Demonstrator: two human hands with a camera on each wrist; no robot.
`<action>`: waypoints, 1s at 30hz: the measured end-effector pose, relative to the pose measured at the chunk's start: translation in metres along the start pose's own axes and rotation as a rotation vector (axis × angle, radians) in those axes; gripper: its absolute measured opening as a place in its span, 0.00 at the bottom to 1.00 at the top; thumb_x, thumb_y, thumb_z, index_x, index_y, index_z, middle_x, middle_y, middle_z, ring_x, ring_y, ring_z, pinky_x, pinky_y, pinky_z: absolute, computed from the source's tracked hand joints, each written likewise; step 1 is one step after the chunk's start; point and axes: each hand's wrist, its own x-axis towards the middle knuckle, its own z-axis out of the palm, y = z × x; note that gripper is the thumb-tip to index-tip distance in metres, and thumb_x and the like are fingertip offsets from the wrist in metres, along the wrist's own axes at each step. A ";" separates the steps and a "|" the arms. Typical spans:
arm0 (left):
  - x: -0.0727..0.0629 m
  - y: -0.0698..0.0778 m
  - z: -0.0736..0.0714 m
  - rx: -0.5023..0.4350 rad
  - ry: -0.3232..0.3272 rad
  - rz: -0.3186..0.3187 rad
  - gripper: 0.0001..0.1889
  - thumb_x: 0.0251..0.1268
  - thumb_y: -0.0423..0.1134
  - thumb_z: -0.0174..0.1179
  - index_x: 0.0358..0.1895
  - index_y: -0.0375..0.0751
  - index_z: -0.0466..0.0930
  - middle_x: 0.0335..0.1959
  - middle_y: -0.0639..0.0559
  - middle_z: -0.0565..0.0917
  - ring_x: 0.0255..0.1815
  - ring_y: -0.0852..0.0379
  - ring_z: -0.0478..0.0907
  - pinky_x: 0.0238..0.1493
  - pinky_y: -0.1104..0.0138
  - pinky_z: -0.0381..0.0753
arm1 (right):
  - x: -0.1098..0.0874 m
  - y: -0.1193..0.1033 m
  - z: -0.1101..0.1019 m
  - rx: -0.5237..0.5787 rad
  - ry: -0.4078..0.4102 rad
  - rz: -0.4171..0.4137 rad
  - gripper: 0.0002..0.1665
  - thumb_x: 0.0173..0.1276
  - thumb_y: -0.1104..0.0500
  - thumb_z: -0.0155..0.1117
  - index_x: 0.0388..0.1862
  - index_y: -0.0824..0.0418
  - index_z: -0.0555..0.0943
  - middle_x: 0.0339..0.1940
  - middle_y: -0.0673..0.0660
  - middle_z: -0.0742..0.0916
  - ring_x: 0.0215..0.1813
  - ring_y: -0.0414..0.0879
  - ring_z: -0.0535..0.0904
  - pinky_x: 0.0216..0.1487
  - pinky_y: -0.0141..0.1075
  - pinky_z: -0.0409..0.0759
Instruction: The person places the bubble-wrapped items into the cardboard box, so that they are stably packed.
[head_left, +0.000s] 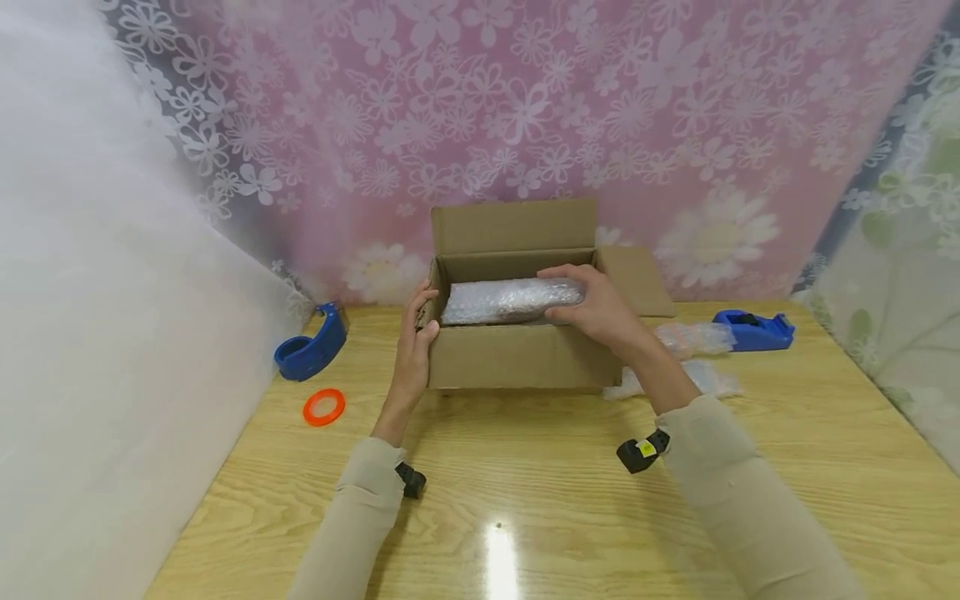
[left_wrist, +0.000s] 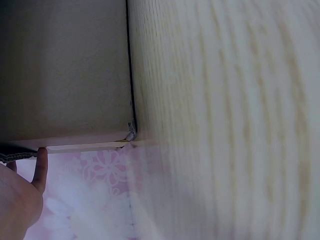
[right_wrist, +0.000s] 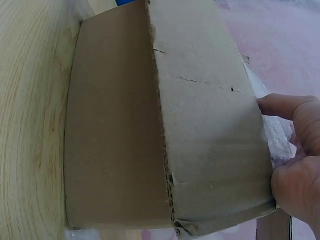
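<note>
We have the bubble-wrapped package (head_left: 487, 301) inside a cardboard box (head_left: 517, 358), near the back edge of the tabletop (head_left: 555, 508). Our right hand (head_left: 603, 312) spreads its grip across the package, pinching its right end; our left hand (head_left: 412, 346) holds the box's left wall. An orange ring (head_left: 308, 410) lies by the left edge, a blue tape dispenser (head_left: 761, 335) near the back right corner.

I see a box (head_left: 525, 358) on the counter (head_left: 525, 467), bubble-wrap bundle (head_left: 480, 302) inside it, ring (head_left: 307, 408) to its left, tape dispenser (head_left: 759, 335) right.
</note>
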 end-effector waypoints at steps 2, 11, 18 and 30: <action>-0.001 0.000 0.000 -0.007 0.000 0.005 0.25 0.77 0.30 0.44 0.74 0.26 0.63 0.83 0.37 0.54 0.85 0.44 0.48 0.78 0.36 0.47 | 0.000 0.000 0.001 -0.012 -0.008 -0.002 0.32 0.70 0.64 0.71 0.73 0.55 0.77 0.81 0.61 0.66 0.83 0.60 0.54 0.73 0.59 0.63; -0.004 -0.002 -0.001 -0.009 0.005 -0.011 0.27 0.77 0.32 0.43 0.75 0.26 0.61 0.84 0.36 0.53 0.85 0.43 0.48 0.78 0.37 0.48 | 0.000 0.001 0.008 -0.055 -0.008 -0.035 0.30 0.70 0.65 0.72 0.70 0.57 0.78 0.79 0.61 0.69 0.82 0.61 0.57 0.75 0.61 0.62; -0.001 -0.001 -0.002 -0.009 -0.007 -0.003 0.26 0.78 0.32 0.43 0.75 0.26 0.61 0.84 0.35 0.52 0.85 0.44 0.48 0.79 0.38 0.47 | 0.000 0.003 0.010 -0.076 0.033 -0.057 0.31 0.71 0.64 0.71 0.71 0.55 0.78 0.79 0.61 0.69 0.82 0.62 0.57 0.76 0.63 0.60; 0.001 -0.020 0.000 0.005 0.009 0.018 0.27 0.79 0.36 0.43 0.76 0.30 0.61 0.84 0.43 0.53 0.85 0.50 0.48 0.78 0.38 0.48 | -0.005 0.005 0.004 0.037 0.026 -0.156 0.29 0.74 0.62 0.68 0.73 0.54 0.76 0.76 0.56 0.73 0.83 0.55 0.57 0.82 0.56 0.51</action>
